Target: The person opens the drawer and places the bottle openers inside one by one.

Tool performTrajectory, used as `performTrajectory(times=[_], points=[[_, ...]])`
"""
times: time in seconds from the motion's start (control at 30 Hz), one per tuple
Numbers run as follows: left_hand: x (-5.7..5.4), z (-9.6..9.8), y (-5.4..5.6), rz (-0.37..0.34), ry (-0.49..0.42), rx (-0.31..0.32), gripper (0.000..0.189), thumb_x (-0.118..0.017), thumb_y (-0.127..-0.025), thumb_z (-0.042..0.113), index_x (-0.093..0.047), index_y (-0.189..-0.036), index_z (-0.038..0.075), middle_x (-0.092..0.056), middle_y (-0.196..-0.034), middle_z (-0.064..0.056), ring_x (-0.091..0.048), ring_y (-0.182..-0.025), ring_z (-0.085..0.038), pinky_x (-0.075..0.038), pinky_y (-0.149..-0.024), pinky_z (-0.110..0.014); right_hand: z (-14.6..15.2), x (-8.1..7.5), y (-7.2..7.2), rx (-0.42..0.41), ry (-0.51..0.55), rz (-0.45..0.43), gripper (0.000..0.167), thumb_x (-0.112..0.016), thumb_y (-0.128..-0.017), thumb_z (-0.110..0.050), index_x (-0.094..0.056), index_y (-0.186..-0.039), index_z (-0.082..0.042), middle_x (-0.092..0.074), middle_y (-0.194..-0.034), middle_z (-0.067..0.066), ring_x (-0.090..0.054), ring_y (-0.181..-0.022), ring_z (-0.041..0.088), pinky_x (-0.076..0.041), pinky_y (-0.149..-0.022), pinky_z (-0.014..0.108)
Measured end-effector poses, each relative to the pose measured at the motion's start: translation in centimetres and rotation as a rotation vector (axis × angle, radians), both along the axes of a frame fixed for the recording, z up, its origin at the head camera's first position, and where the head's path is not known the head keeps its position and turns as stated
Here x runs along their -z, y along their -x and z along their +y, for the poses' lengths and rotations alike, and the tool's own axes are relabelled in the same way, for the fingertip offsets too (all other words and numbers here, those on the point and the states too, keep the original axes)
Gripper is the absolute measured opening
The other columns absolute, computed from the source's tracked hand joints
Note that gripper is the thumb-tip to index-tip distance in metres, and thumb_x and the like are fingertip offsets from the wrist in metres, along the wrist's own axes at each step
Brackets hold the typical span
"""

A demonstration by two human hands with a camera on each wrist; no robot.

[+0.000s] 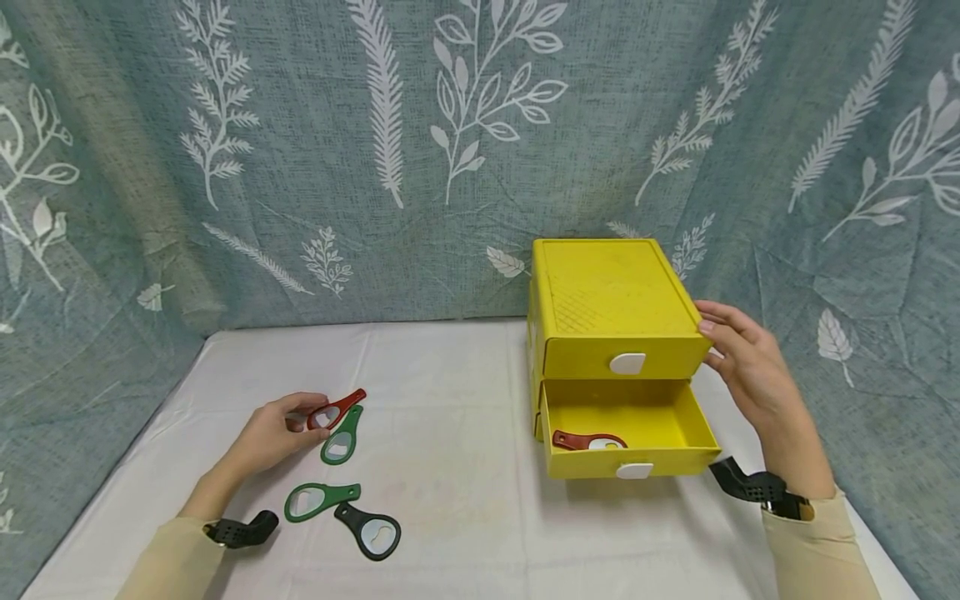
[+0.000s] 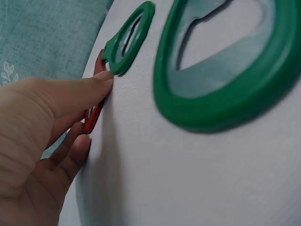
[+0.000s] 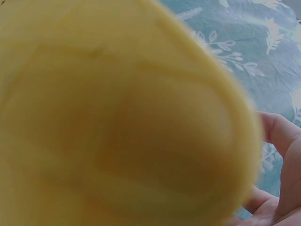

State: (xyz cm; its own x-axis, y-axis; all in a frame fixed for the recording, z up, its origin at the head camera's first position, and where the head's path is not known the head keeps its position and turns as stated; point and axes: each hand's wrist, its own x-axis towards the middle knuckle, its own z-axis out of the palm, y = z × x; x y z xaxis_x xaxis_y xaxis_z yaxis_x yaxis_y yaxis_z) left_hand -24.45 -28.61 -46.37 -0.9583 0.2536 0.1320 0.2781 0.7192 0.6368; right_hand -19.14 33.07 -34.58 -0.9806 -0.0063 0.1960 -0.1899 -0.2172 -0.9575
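My left hand (image 1: 272, 433) pinches a red bottle opener (image 1: 349, 402) between thumb and fingers, at the left of the white table. In the left wrist view the thumb lies on the near side of this red opener (image 2: 96, 113), with fingertips on its far side. Right against it lies a green bottle opener (image 1: 352, 419). My right hand (image 1: 753, 367) touches the upper right side of a yellow drawer cabinet (image 1: 618, 287), fingers at its edge. The cabinet's lower drawer (image 1: 592, 464) is pulled out, with another red bottle opener (image 1: 573, 440) inside.
Closer to the front lie a second green bottle opener (image 1: 339, 494) and a black bottle opener (image 1: 350, 516), their handle ends close together. The upper drawer (image 1: 577, 358) is closed. A patterned teal cloth (image 1: 420, 250) hangs behind the white table (image 1: 465, 517).
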Motion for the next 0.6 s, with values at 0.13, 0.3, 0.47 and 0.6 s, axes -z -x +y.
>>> performTrajectory(times=[0.13, 0.3, 0.47, 0.6], points=[[0.19, 0.02, 0.10, 0.019, -0.010, -0.007, 0.050, -0.083, -0.081, 0.020, -0.065, -0.124, 0.003, -0.066, -0.115, -0.013, -0.060, -0.087, -0.021, -0.050, -0.070, -0.030, 0.01, -0.02, 0.00, -0.001, 0.002, 0.003, 0.033, -0.056, -0.101, -0.009, -0.055, -0.133, -0.004, -0.055, -0.127, 0.005, -0.059, -0.108, 0.016, -0.051, -0.085, 0.026], [0.32, 0.13, 0.22, 0.036, -0.026, 0.008, 0.048, -0.084, -0.080, 0.015, -0.065, -0.123, 0.003, -0.067, -0.114, -0.012, -0.060, -0.089, -0.022, -0.050, -0.071, -0.028, 0.03, -0.04, 0.00, -0.003, 0.007, 0.007, 0.032, -0.056, -0.101, -0.009, -0.055, -0.133, -0.005, -0.055, -0.126, 0.006, -0.060, -0.107, 0.016, -0.051, -0.085, 0.026], [0.31, 0.30, 0.19, 0.061, -0.017, 0.023, 0.050, -0.083, -0.080, 0.009, -0.063, -0.125, 0.005, -0.066, -0.117, -0.012, -0.062, -0.099, -0.025, -0.051, -0.080, -0.039, -0.01, -0.04, -0.06, -0.003, 0.008, 0.003, 0.032, -0.056, -0.101, -0.009, -0.055, -0.133, -0.004, -0.055, -0.126, 0.005, -0.060, -0.107, 0.016, -0.051, -0.085, 0.026], [0.23, 0.33, 0.11, 0.069, -0.021, 0.019, 0.051, -0.083, -0.078, 0.007, -0.063, -0.126, 0.006, -0.067, -0.112, -0.013, -0.064, -0.093, -0.026, -0.052, -0.078, -0.042, -0.03, -0.05, -0.04, -0.001, 0.006, 0.004, 0.033, -0.056, -0.101, -0.009, -0.054, -0.133, -0.004, -0.056, -0.126, 0.006, -0.060, -0.107, 0.016, -0.051, -0.085, 0.026]])
